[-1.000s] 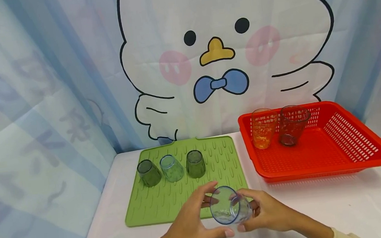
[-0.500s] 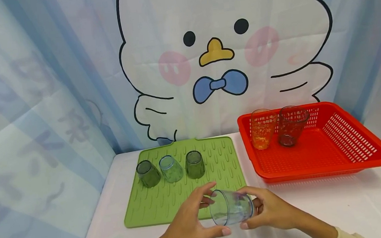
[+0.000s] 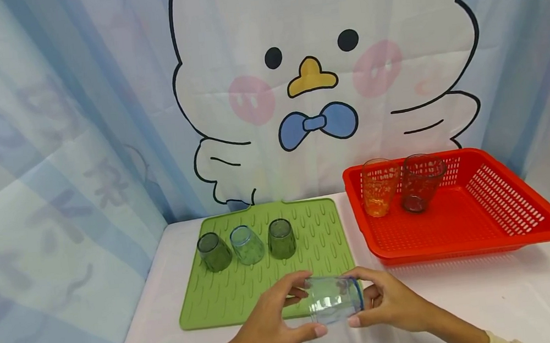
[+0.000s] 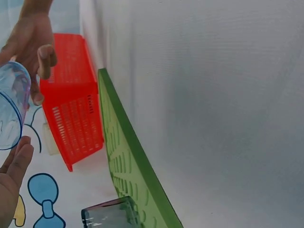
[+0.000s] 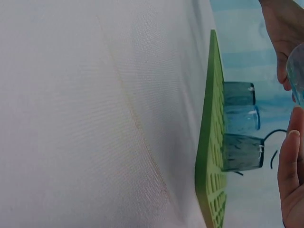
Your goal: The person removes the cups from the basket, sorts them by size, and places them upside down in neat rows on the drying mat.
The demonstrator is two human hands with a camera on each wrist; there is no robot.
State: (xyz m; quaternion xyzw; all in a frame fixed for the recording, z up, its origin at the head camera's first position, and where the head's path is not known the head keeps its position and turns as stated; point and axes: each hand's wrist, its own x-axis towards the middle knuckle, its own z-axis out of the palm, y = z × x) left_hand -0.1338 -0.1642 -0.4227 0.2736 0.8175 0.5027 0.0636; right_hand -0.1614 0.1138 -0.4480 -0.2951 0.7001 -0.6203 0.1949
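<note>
A clear drinking glass with a blue rim lies sideways in the air between my two hands. My left hand holds its left end, fingers behind and thumb below. At the blue-rimmed right end, my right hand grips it between fingers and thumb. The left wrist view shows the glass at its left edge; only a part of the glass enters the right wrist view. Behind the hands, a dark glass, a light blue glass and another dark glass stand on a green drying mat.
To the right is a red plastic basket. Inside, at its left end, an amber-looking clear glass and a darker glass lean near the back wall. A printed curtain hangs behind the white table.
The held glass has turned between the hands: its open end faced left and toward the camera, and now the blue rim is at the right. Both hands stay nearly in place.
</note>
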